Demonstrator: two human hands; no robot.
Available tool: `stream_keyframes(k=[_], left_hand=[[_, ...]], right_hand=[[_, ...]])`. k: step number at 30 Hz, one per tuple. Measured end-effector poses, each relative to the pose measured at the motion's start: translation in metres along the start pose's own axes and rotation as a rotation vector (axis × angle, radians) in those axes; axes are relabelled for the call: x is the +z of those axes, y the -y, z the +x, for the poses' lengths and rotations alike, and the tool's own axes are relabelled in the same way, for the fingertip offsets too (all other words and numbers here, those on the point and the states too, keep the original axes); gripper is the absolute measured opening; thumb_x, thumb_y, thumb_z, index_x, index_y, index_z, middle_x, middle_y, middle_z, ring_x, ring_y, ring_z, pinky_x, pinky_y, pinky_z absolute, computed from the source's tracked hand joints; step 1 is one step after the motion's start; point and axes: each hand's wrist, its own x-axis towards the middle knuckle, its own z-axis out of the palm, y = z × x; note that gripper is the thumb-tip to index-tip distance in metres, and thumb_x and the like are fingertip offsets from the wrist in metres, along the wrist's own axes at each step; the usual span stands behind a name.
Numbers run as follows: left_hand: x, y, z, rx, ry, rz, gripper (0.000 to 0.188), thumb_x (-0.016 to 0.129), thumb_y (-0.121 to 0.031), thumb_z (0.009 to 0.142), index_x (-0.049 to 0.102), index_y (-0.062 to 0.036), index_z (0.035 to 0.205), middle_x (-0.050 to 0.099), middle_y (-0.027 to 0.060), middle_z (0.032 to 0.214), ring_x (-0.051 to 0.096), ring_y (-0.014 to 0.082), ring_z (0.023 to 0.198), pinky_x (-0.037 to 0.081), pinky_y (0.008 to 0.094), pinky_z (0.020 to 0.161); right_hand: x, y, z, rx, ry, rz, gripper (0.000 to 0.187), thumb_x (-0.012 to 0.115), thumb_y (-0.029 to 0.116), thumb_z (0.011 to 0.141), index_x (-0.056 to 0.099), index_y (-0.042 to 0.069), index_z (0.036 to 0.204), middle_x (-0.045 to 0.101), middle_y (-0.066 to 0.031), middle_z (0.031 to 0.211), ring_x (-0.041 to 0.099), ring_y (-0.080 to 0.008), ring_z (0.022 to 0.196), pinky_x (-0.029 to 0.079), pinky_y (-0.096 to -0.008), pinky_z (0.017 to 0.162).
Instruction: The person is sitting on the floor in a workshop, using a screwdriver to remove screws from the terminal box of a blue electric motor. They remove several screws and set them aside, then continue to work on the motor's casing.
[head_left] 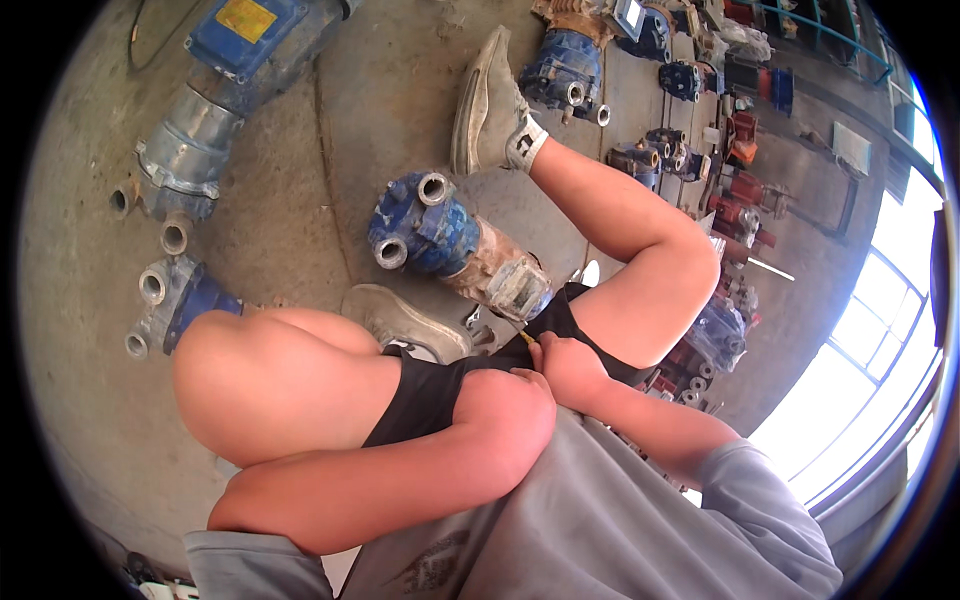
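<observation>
Between my legs a worn blue and brown motor-like unit (440, 240) lies on the floor, with two round metal ports at its far end and a squarish box at its near end. My right hand (568, 370) is closed close to that near end. A thin tool with a yellow part (526, 338) sticks out from its fingers; too little of it shows to tell its kind. My left hand (520, 390) is bent down over my lap beside the right one. Its fingers are mostly hidden behind the wrist, and what they touch is out of sight.
At the far left lies a larger motor (190, 145) with a blue box. A smaller ported unit (180, 300) sits by my left knee. Another blue motor (565, 70) stands beyond my right shoe (485, 110). Several blue and red units (740, 215) line the right side, near windows.
</observation>
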Motion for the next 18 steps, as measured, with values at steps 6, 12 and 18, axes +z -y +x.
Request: stream_keyframes(k=[6,12,18], left_hand=[[-0.005,0.000,-0.001,0.093,0.094,0.038,0.047,0.072,-0.015,0.073,0.066,0.0124,0.111,0.073,0.0097,0.074,0.071,0.0189,0.061,0.049,0.0339,0.044],[-0.006,-0.001,-0.006,0.118,0.077,0.046,0.049,0.073,-0.015,0.072,0.066,0.0128,0.113,0.073,0.0105,0.074,0.071,0.0188,0.060,0.048,0.0345,0.043],[-0.008,0.000,-0.008,0.080,0.063,0.076,0.048,0.073,-0.014,0.074,0.067,0.0124,0.113,0.073,0.0093,0.073,0.071,0.0184,0.060,0.048,0.0339,0.044]], right_hand=[[0.022,-0.010,0.008,0.165,0.128,0.759,0.038,0.045,0.037,0.109,0.060,0.002,0.111,0.071,-0.0143,0.082,0.069,-0.0239,0.066,0.055,-0.0401,0.060],[-0.016,0.008,-0.012,-0.036,-0.085,-0.006,0.037,0.046,0.034,0.108,0.058,-0.001,0.114,0.073,-0.0208,0.086,0.075,-0.0316,0.080,0.058,-0.0431,0.065],[0.022,-0.019,0.007,-0.171,-0.109,-0.023,0.031,0.044,0.032,0.109,0.058,0.004,0.106,0.070,-0.0129,0.075,0.069,-0.0265,0.061,0.055,-0.0395,0.055]])
